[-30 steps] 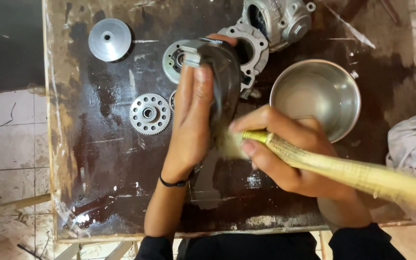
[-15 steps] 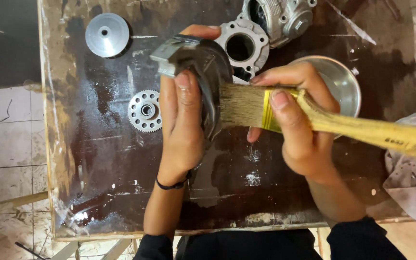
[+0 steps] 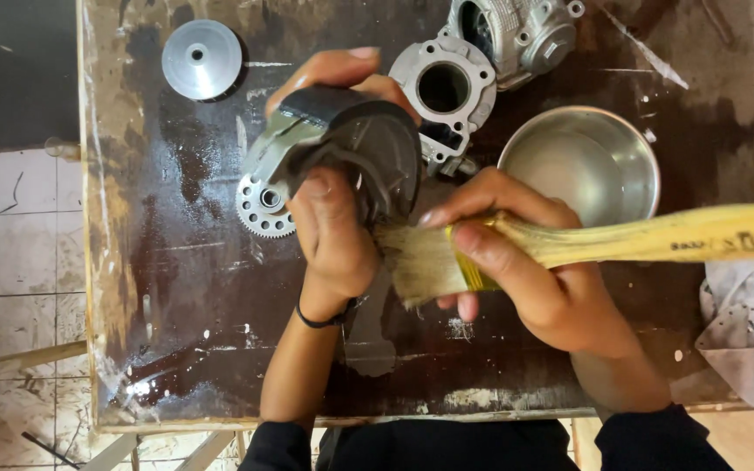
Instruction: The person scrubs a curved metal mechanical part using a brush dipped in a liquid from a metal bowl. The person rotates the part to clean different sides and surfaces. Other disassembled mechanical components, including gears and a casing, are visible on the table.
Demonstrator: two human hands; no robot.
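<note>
Overhead, our left hand [image 3: 329, 231] grip clamped on a dark clutch housing [image 3: 355, 153], our right hand [image 3: 534, 279] clamped around a paintbrush [image 3: 569, 249], bristles touching the housing, above the wet bench [image 3: 185, 288]

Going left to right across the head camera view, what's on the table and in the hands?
Smooth metal disc → toothed gear → dark engine part in the left hand → brush in the right hand → metal bowl → grey rag.

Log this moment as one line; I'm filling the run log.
left hand: holds dark engine part | right hand: paintbrush, bristles on part | metal bowl: beside
</note>
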